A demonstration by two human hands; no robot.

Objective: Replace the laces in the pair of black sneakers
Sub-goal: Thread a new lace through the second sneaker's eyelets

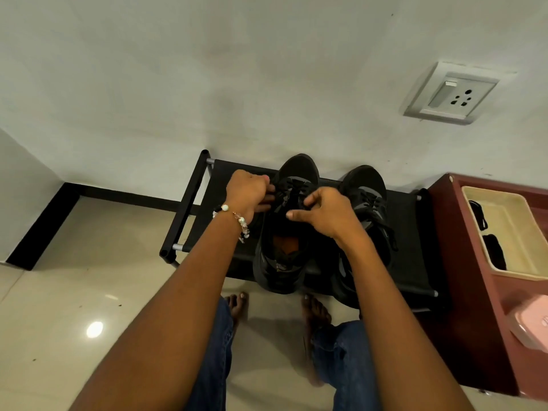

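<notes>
Two black sneakers stand side by side on the top shelf of a low black shoe rack (412, 232), in the middle of the frame, toes toward the wall. I am working on the left sneaker (284, 232), the one nearer the frame's centre; its orange lining shows in the opening. The right sneaker (366, 200) sits just beside it, partly hidden behind my right forearm, its laces threaded.

My two hands meet over the laces (289, 189) of the left sneaker. My left hand (247, 192) has its fingers (267, 200) curled in on the lacing at the shoe's left side, pinching it. My right hand (326, 210) has its fingers bent and closed on the lacing at the right side, thumb stretched out toward the shoe's opening. Which strand each hand holds I cannot tell; black on black hides it.

One beaded bracelet (240, 219) circles my left wrist. My two bare feet show on the pale tiled floor (74, 292) below the rack, under blue jeans.

At the right edge stands one dark red cabinet (462, 262), carrying one cream tray (516, 221) with dark items inside and one pink container (530, 324) lower down. One wall socket (450, 93) sits at the upper right of the frame.
</notes>
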